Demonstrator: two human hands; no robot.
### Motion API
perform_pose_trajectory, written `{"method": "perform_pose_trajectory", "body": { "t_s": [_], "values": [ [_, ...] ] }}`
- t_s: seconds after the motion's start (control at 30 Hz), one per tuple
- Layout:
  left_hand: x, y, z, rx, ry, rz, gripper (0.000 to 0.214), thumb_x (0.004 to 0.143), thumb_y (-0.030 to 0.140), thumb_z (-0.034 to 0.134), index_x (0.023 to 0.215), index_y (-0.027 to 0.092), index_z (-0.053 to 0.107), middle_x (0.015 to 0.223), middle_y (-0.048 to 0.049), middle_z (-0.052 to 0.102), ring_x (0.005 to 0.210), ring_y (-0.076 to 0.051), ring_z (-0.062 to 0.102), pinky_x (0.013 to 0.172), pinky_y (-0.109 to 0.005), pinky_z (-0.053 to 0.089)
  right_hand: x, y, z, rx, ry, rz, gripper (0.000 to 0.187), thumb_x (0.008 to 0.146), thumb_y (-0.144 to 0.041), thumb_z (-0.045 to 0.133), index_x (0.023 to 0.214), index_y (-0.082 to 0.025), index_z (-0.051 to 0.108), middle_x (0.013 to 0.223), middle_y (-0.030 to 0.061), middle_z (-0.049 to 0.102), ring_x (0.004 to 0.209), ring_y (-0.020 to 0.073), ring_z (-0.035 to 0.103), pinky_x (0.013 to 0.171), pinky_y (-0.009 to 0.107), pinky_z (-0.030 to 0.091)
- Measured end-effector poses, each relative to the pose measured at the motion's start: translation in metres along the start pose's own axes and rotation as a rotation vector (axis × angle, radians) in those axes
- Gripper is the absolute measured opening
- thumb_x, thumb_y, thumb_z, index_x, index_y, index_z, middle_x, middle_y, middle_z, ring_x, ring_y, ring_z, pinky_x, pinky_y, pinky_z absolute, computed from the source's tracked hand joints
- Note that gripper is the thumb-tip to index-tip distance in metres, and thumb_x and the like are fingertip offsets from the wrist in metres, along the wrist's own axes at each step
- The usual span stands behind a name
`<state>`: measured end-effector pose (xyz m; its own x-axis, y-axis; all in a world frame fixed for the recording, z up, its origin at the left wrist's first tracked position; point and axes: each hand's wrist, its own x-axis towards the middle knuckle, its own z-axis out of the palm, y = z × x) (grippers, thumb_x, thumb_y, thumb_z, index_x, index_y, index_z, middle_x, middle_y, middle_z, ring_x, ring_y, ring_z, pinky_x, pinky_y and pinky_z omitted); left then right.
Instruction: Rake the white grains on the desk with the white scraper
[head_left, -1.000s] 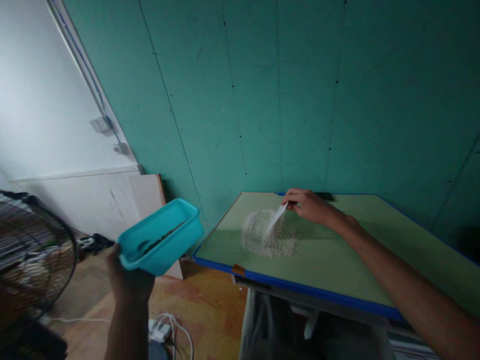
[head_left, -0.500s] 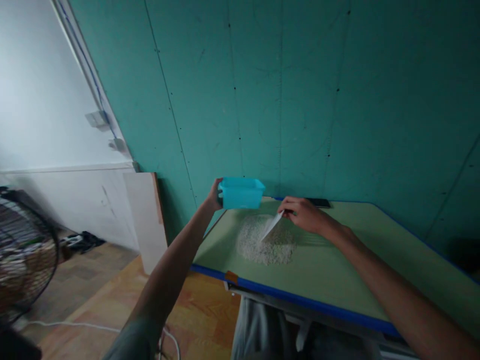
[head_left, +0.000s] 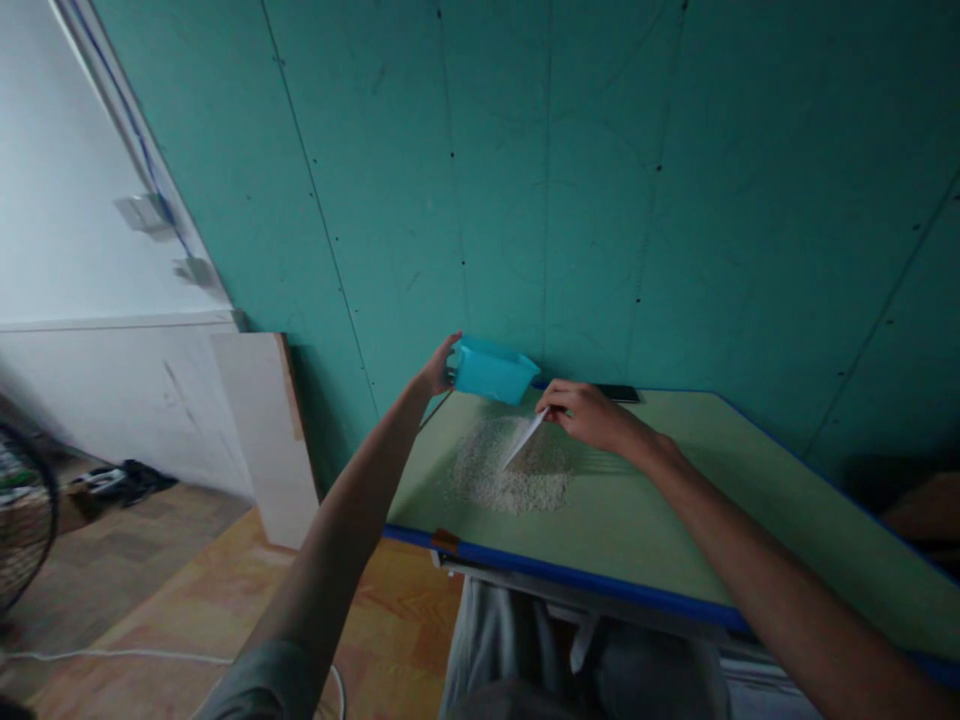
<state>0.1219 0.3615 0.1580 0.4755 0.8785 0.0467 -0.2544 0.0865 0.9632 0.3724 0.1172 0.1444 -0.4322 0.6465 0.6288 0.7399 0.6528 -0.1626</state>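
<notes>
A light-blue plastic container (head_left: 495,373) is held by its left end in my left hand (head_left: 441,366), above the far left part of the table. It tilts down to the right. My right hand (head_left: 577,408) pinches a thin white flat piece (head_left: 525,438), perhaps card or plastic, which slants down to the left with its lower end at the grains. A spread-out heap of small pale grains (head_left: 517,490), rice-like, lies on the pale green tabletop (head_left: 630,540) under both hands. The container's inside is hidden from me.
A dark phone-like slab (head_left: 619,393) lies at the table's back edge against the green wall (head_left: 555,200). Blue tape (head_left: 570,577) lines the front edge. At left a white board (head_left: 262,440) leans on the wall, and a white cable (head_left: 127,655) crosses the floor.
The container has gone from nearly level to tilted down at its right end. My right hand still holds the white piece over the grains. The whole view has shifted slightly.
</notes>
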Motion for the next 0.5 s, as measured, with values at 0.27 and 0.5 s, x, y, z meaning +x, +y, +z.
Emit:
{"method": "perform_pose_trajectory", "body": {
  "t_s": [0.27, 0.5],
  "values": [
    [-0.023, -0.012, 0.006, 0.088, -0.054, 0.17, 0.077, 0.064, 0.024, 0.093, 0.132, 0.019, 0.057, 0.127, -0.0147, 0.067, 0.101, -0.025, 0.069, 0.092, -0.041, 0.057, 0.002, -0.001, 0.004, -0.011, -0.002, 0.005, 0.027, 0.088, -0.004, 0.057, 0.093, -0.021, 0.077, 0.098, 0.0058, 0.072, 0.087, 0.0172, 0.069, 0.081, 0.031, 0.052],
    [-0.024, -0.034, -0.003, 0.147, 0.004, 0.189, 0.077, 0.06, 0.021, 0.095, 0.128, 0.017, 0.058, 0.131, -0.0161, 0.065, 0.105, -0.026, 0.067, 0.095, -0.041, 0.057, 0.002, -0.004, 0.002, -0.028, -0.011, 0.002, 0.028, 0.088, -0.003, 0.055, 0.093, -0.019, 0.077, 0.097, 0.0064, 0.07, 0.086, 0.0172, 0.068, 0.081, 0.031, 0.052]
  ]
}}
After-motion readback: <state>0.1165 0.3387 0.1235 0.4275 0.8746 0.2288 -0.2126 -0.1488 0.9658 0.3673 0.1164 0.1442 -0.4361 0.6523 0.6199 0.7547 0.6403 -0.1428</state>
